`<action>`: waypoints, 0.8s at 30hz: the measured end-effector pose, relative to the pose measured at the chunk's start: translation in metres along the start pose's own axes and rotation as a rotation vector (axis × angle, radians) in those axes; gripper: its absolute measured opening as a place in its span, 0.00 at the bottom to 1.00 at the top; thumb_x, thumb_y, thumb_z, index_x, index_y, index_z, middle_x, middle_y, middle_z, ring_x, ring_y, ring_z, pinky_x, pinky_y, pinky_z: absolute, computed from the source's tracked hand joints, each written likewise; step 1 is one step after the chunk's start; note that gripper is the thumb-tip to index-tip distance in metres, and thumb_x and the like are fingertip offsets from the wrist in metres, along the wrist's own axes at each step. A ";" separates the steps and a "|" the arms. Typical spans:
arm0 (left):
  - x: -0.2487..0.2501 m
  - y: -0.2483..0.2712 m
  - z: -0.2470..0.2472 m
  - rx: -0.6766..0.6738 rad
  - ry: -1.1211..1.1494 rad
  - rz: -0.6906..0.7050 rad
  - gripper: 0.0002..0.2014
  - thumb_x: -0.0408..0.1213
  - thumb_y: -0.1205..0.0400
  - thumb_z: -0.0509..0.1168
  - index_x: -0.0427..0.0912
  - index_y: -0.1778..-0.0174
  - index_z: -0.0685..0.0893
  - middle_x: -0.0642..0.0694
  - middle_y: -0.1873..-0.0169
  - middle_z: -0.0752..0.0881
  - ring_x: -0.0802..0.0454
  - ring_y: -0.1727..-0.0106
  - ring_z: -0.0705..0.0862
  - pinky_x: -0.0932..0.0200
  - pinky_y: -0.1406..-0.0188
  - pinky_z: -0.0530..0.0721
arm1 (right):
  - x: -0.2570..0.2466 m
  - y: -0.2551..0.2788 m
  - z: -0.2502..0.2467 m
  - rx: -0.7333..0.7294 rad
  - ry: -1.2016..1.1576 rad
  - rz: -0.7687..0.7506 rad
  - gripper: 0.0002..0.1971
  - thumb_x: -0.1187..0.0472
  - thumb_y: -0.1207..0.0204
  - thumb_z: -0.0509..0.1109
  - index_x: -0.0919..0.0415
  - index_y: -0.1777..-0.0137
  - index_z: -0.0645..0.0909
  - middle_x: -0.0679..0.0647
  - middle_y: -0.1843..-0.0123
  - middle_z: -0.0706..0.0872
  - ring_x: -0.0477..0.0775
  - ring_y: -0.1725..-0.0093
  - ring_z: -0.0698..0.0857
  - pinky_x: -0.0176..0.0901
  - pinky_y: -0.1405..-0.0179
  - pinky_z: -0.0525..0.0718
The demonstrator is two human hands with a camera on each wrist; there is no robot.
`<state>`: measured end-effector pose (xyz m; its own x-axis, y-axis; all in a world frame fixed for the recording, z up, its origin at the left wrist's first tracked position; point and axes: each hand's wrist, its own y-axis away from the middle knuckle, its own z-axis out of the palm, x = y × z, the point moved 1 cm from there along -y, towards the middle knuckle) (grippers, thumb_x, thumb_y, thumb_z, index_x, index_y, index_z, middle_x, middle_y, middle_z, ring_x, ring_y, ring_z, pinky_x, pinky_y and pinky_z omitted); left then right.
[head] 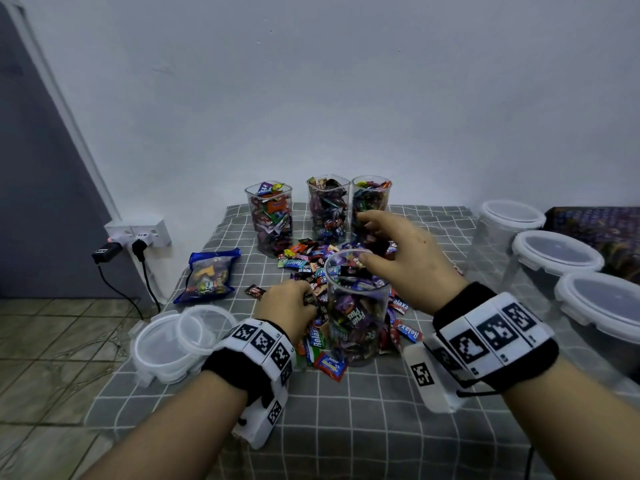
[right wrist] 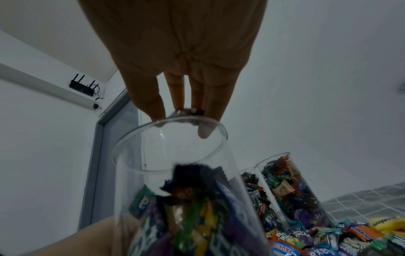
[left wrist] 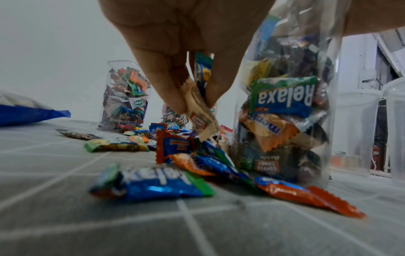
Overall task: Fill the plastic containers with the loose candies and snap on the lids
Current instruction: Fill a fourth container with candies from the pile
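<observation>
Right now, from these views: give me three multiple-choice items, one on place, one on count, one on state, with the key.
1. Where is the stack of loose lids?
A. table's near-left edge
B. behind the jars
C. on the floor

2. How many filled containers stand at the back?
A. one
B. three
C. five

3. The left hand is:
A. flat on the cloth
B. pinching candies
C. holding a lid

Key: A, lids lie left of the left wrist; B, three jars in a row; B, wrappers show between fingertips.

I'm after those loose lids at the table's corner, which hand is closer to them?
Left. The left hand grips candies just right of the lids. The right hand is farther off, over the open container beyond it.
</observation>
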<state>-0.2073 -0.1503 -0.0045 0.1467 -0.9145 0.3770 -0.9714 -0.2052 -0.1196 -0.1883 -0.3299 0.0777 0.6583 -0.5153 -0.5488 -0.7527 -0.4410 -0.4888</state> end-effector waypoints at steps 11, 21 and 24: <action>-0.009 0.003 -0.005 0.033 0.109 -0.055 0.08 0.35 0.22 0.67 0.39 0.50 0.85 0.42 0.52 0.87 0.44 0.49 0.83 0.51 0.48 0.81 | 0.016 0.016 0.006 -0.281 -0.286 0.276 0.57 0.40 0.46 0.77 0.53 0.18 0.54 0.49 0.21 0.65 0.47 0.23 0.67 0.45 0.24 0.67; -0.006 0.004 -0.040 0.215 0.366 -0.007 0.04 0.32 0.23 0.70 0.45 0.62 0.84 0.44 0.59 0.88 0.50 0.62 0.87 0.52 0.61 0.86 | 0.029 0.024 0.019 -0.268 -0.369 0.336 0.49 0.45 0.46 0.81 0.53 0.25 0.61 0.47 0.32 0.74 0.46 0.29 0.71 0.48 0.28 0.72; 0.006 0.003 -0.065 0.289 0.500 0.030 0.05 0.31 0.23 0.70 0.46 0.60 0.84 0.48 0.61 0.87 0.56 0.65 0.87 0.62 0.65 0.85 | 0.031 0.025 0.020 -0.258 -0.372 0.337 0.53 0.39 0.53 0.78 0.50 0.26 0.61 0.47 0.32 0.74 0.47 0.30 0.73 0.53 0.27 0.73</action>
<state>-0.2211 -0.1342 0.0569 -0.0550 -0.6596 0.7496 -0.8730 -0.3326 -0.3568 -0.1865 -0.3415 0.0351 0.3053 -0.3855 -0.8707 -0.8692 -0.4863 -0.0895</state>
